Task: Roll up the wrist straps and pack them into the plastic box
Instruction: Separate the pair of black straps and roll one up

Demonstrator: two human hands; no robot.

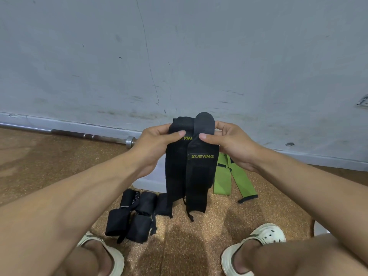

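Here, fingers: the left thumb (pixel 180 134) and the right thumb (pixel 205 136) press flat on the front of the cloth, tips near each other, with the other fingers curled behind it.
Left hand (pixel 157 142): pinches the upper part of the left-side long black fabric wrist strap (pixel 175 172), covering part of its yellow lettering.
Right hand (pixel 235 144): pinches the upper part of the right-side black fabric wrist strap with the yellow XUEYING label (pixel 201 172), whose rounded top end stands above the fingers.
Held straps: both hang side by side, overlapping a little, held up in front of the wall; their lower ends and thin loops dangle just above the floor.
Rolled black wrist straps (pixel 133 214): four rolls lie close together on the floor, below the left forearm, with a loose black piece (pixel 163 206) just beside them on the right.
Green fabric straps (pixel 229 176): spread on the floor behind the held straps, near the wall.
Plastic box: a pale edge (pixel 151 180) shows behind the held straps; I cannot tell whether it is the box.
Steel barbell bar (pixel 89 135): lies along the foot of the scuffed grey wall (pixel 179 56).
Brown speckled floor (pixel 199 236): under everything.
White perforated clogs (pixel 264 238): on both feet, at the bottom edge.
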